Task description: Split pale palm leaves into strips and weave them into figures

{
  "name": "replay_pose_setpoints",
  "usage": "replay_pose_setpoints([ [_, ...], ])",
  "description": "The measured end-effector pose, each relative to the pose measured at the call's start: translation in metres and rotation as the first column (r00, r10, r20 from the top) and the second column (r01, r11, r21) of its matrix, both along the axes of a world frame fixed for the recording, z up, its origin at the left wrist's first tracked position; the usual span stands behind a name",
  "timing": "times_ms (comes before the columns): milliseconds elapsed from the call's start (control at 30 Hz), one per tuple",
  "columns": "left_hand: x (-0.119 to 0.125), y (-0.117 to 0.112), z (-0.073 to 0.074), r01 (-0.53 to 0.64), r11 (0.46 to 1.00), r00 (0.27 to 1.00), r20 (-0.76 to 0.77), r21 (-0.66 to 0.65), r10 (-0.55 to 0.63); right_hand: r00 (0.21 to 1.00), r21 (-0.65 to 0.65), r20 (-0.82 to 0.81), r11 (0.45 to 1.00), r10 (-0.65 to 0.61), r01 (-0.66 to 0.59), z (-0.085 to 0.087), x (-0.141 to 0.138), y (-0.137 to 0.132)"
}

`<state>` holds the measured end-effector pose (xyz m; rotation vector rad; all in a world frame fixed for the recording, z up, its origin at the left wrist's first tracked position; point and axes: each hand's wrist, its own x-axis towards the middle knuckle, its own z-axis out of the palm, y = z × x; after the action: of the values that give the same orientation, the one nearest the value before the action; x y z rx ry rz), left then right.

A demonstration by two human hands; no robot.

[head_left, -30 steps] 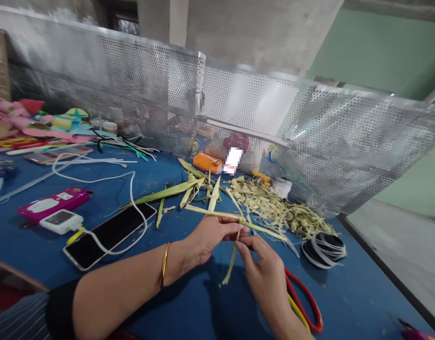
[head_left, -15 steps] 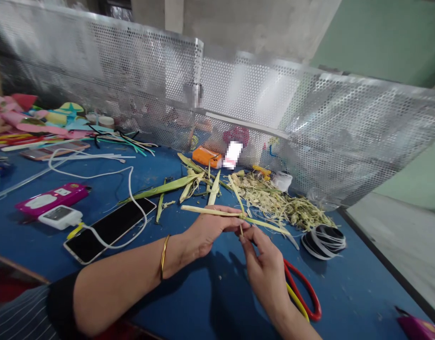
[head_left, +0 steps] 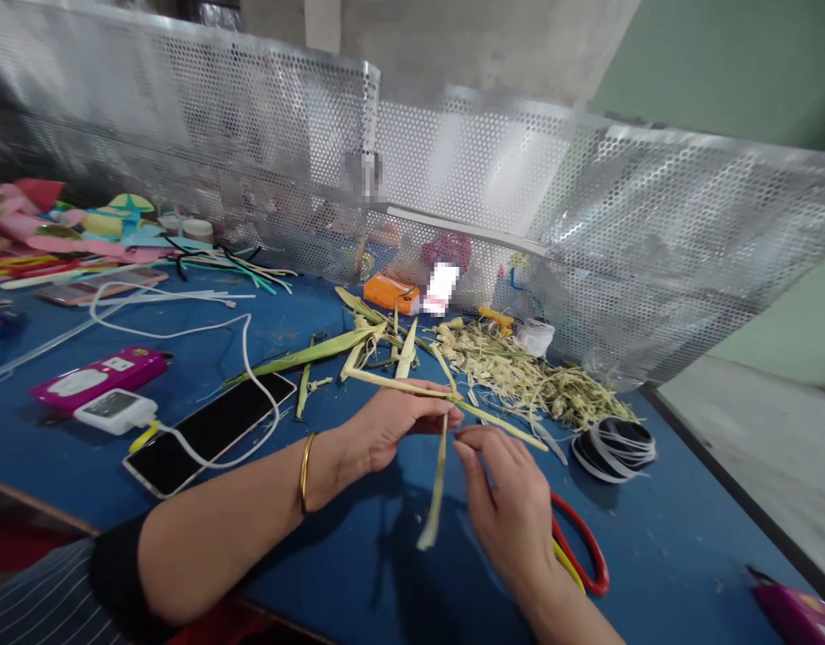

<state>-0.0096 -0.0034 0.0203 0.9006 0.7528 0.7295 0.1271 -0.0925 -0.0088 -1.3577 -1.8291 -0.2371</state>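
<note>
My left hand (head_left: 391,421) pinches the crossing point of a few pale green leaf strips (head_left: 499,423). One strip reaches left over the fingers, another points up and back, and a third runs out to the right. A fourth strip end (head_left: 437,502) hangs loose below the crossing. Just right of this hanging end is my right hand (head_left: 506,488), apart from it, with thumb and forefinger closed together and nothing visible between them. Behind the hands lie longer green leaves (head_left: 318,351) and a heap of shredded leaf scraps (head_left: 512,367).
Red-and-yellow scissor handles (head_left: 590,555) lie beside my right wrist. A roll of black-and-white strip (head_left: 614,451) stands further right. On the left are a black phone (head_left: 210,434), a white cable (head_left: 249,358) and a magenta device (head_left: 103,374). A perforated metal screen (head_left: 466,161) borders the back.
The strip end that my right fingers held has been let go and now hangs down. My right hand has drawn slightly away; my left hand keeps its grip on the crossing.
</note>
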Motion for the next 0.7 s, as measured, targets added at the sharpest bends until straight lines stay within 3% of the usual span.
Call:
replay_pose_setpoints([
  [100, -0.003, 0.002, 0.004, 0.037, 0.999, 0.998, -0.049, 0.014, -0.036, 0.979, 0.167, 0.107, 0.974, -0.171, 0.152, 0.006, 0.010, 0.001],
  [167, -0.004, 0.002, 0.005, 0.093, 0.996, 0.994, -0.063, 0.017, -0.091, 0.960, 0.152, 0.152, 0.965, -0.236, 0.213, 0.007, 0.016, 0.004],
  [267, -0.003, 0.001, 0.003, 0.124, 0.992, 0.989, -0.083, 0.020, -0.122, 0.968, 0.058, 0.173, 0.983, -0.184, 0.177, 0.004, 0.018, 0.008],
  [467, 0.003, -0.002, -0.006, 0.068, 0.985, 0.977, -0.209, 0.158, -0.034, 0.982, -0.014, 0.157, 0.994, -0.104, 0.108, -0.001, 0.010, 0.006],
  [700, 0.003, 0.003, -0.008, 0.129, 0.978, 0.968, -0.233, 0.163, -0.089, 0.992, -0.074, 0.127, 0.997, -0.015, 0.025, 0.009, 0.009, 0.000],
])
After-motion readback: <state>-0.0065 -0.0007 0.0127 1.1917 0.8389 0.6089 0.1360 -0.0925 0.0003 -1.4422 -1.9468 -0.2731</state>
